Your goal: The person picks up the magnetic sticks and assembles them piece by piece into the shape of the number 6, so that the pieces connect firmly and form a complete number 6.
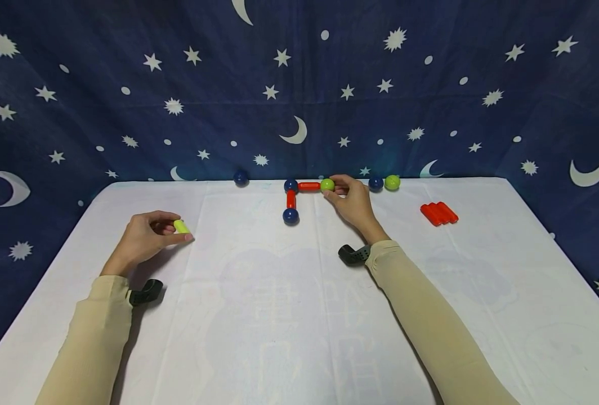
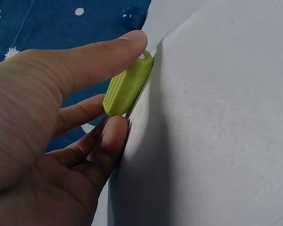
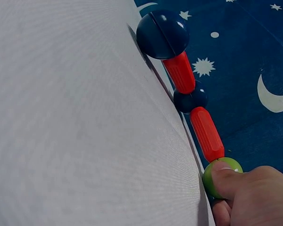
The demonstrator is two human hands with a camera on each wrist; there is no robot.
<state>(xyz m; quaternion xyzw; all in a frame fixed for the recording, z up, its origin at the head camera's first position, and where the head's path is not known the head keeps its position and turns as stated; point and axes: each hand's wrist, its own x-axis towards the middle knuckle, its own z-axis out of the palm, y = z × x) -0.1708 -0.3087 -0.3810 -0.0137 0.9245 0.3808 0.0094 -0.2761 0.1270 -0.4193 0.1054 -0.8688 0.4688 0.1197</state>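
Note:
On the left of the table, my left hand (image 1: 144,239) pinches a short yellow-green ribbed rod (image 2: 128,89) between thumb and fingers. A pale spot shows at the rod's end in the left wrist view. My right hand (image 1: 354,207) holds a green ball (image 1: 327,185) near the back edge, thumb on its near side. That ball meets one end of a red rod (image 3: 207,134), whose other end meets a dark blue ball (image 3: 191,98). From this corner ball a second red rod (image 1: 291,199) runs toward me to another dark blue ball (image 1: 290,216), forming an L.
A loose blue ball (image 1: 241,178) lies at the back edge, left of the L. Beyond my right hand sit another blue ball (image 1: 375,183) and a green ball (image 1: 392,182). Several red rods (image 1: 438,214) lie side by side at right. A starry curtain (image 1: 299,90) hangs behind the table.

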